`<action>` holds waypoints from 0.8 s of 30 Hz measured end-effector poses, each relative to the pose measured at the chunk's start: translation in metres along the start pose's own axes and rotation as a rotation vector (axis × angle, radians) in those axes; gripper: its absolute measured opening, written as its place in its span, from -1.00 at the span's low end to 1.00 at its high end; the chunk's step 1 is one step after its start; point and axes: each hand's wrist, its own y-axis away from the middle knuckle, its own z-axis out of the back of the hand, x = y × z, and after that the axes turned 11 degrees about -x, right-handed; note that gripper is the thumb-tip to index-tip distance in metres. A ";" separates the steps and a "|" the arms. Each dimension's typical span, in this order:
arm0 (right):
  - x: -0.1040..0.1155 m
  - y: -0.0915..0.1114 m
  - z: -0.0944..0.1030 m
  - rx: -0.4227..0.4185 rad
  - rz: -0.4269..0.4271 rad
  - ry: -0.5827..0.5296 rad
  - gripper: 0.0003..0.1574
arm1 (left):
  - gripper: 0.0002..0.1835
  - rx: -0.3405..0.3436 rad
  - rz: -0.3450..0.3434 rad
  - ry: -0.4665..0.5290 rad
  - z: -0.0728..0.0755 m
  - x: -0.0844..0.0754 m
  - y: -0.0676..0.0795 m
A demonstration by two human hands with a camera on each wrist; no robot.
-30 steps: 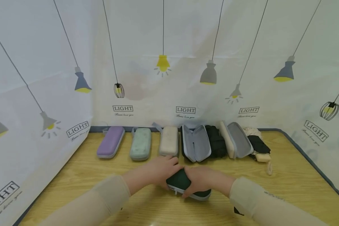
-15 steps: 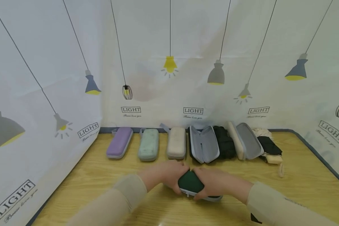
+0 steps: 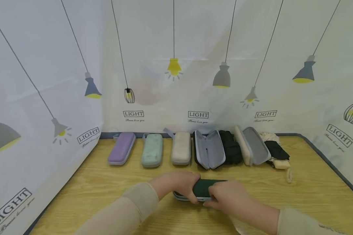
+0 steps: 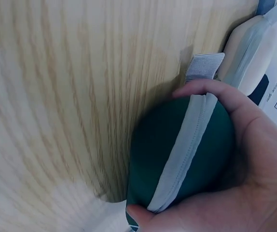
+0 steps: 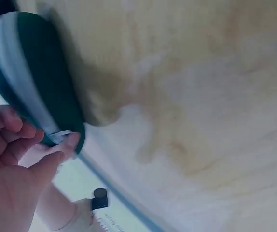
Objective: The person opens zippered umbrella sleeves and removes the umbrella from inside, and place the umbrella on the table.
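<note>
A dark green zippered case (image 3: 202, 188) with a pale grey zipper band is near the front middle of the table. My left hand (image 3: 183, 182) grips it at its left end; in the left wrist view the thumb and fingers wrap the rounded case (image 4: 186, 150). My right hand (image 3: 232, 197) is at the case's front right. In the right wrist view its bent fingers and thumb are apart beside the zipper pull (image 5: 61, 133), with nothing visible between them. The left thumb touches the case near that pull. The case's right part is hidden behind the right hand in the head view.
Behind stand a purple case (image 3: 122, 148), a mint case (image 3: 152, 150), a cream case (image 3: 181, 148) and an unzipped grey-lined case (image 3: 210, 150). Further right are a black folded bundle (image 3: 230, 147), an unzipped cream case (image 3: 256, 145) and a black-and-beige bundle (image 3: 276, 150).
Both hands were gripping the case, which was tilted toward the right. It has turned to lie more level. The right hand has shifted to its front side, by the zipper.
</note>
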 end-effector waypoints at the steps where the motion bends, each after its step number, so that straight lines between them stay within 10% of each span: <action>1: 0.002 0.001 -0.001 0.017 -0.010 -0.002 -0.55 | -0.44 0.010 0.012 0.019 0.001 -0.002 0.000; 24: 0.010 0.001 -0.002 0.126 0.001 0.100 -0.79 | -0.36 0.023 0.000 0.022 -0.001 0.000 0.002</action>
